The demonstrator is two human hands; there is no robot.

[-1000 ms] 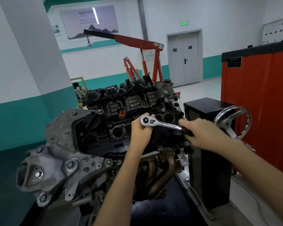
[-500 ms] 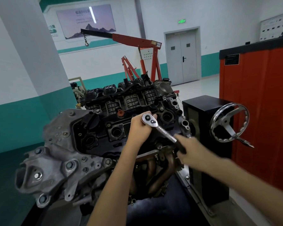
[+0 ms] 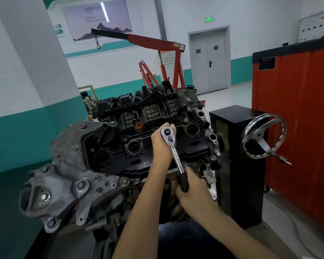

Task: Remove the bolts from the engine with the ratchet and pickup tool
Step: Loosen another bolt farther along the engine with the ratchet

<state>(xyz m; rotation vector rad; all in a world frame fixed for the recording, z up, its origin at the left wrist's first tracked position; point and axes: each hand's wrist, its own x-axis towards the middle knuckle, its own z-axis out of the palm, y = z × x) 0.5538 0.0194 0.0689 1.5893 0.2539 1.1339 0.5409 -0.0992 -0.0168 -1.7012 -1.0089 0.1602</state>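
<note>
The engine point(image 3: 108, 161) sits on a stand in front of me, its black valve cover point(image 3: 138, 139) facing up. A chrome ratchet point(image 3: 173, 148) stands on the cover near its middle, handle pointing down toward me. My left hand point(image 3: 160, 144) is curled around the ratchet head from the left. My right hand point(image 3: 191, 187) grips the black handle at the engine's near edge. The bolt under the ratchet head is hidden. No pickup tool shows.
A black stand box point(image 3: 236, 165) with a chrome handwheel point(image 3: 263, 136) is right of the engine. An orange cabinet point(image 3: 295, 118) stands at far right. A red engine crane point(image 3: 157, 53) is behind. A grey pillar point(image 3: 32, 53) rises at left.
My right hand has swung the ratchet handle clockwise, from pointing right to pointing down toward me. My left hand stayed on the ratchet head.
</note>
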